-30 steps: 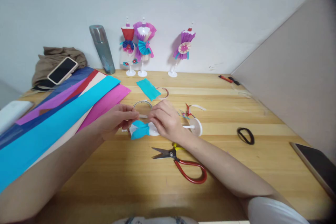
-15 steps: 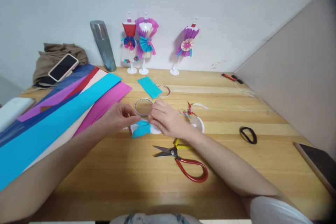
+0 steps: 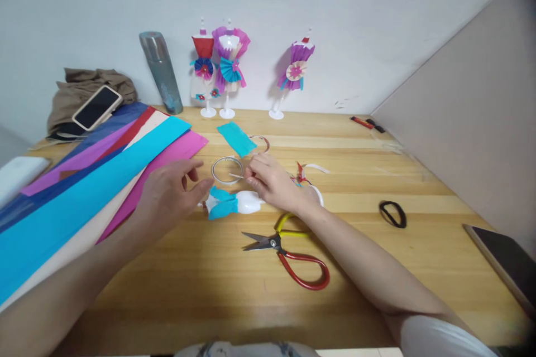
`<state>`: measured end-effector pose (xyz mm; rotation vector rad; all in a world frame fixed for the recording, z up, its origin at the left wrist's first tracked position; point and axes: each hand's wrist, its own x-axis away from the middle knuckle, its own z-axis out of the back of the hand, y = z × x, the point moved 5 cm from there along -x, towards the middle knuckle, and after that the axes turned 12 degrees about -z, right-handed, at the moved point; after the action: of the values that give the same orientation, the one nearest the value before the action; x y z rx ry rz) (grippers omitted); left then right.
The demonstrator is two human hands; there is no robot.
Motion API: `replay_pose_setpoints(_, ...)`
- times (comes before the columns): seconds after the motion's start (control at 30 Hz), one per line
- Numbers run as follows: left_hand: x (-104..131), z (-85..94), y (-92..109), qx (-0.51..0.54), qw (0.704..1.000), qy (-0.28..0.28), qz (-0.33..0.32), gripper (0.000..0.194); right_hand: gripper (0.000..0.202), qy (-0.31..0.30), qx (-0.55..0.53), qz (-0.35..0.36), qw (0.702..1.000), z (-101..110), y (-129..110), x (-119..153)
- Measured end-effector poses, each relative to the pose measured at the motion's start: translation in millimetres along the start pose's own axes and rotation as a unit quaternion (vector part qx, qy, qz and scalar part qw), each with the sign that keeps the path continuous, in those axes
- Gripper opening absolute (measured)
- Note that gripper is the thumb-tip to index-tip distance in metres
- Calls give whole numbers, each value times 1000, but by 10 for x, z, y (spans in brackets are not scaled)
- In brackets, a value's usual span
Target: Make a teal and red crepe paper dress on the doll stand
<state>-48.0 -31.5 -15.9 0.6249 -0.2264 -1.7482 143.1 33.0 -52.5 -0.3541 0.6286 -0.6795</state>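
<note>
Your left forearm (image 3: pixel 96 265) rises from the lower left corner of the frame across the coloured paper sheets (image 3: pixel 104 178), and your left hand (image 3: pixel 171 187) sits left of centre, open, its thumb and index finger pointing right with a clear gap between them and nothing held. Your right forearm (image 3: pixel 355 259) slants up and leftward from the white sleeve (image 3: pixel 439 337) at the lower right. Your right hand (image 3: pixel 270 178) is at the centre, fingers curled inward, thumb and fingertips pinched together on a thin pale strip (image 3: pixel 235 175) whose free end points left, over the tape roll (image 3: pixel 226 183). Just below your hands, at the centre, the small white dress form (image 3: pixel 249 202) lies on its side on the wooden table (image 3: pixel 188 290), with blue paper (image 3: pixel 221 210) around its upper part. Your left thumb is close to its left end; whether they touch, you cannot tell from here. The scissors (image 3: pixel 273 243) lie below the form, blades parted and pointing left, their yellow handle partly behind your right forearm.
</note>
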Motion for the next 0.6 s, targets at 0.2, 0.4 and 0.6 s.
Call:
replay_pose_setpoints(0.2, 136, -283, 124, -68, 986, -137, -63, 19, 17, 6, -72, -16, 997, -81, -56, 1)
replay_pose_setpoints(0.4, 330, -513, 139, -118, 973, -106, -168, 14, 15, 4, -132, -19, 991, -109, -84, 21)
replay_pose_setpoints(0.6, 481, -542, 213, -194, 923, -24, -331, 28, 14, 0, -157, -26, 987, -115, -94, 14)
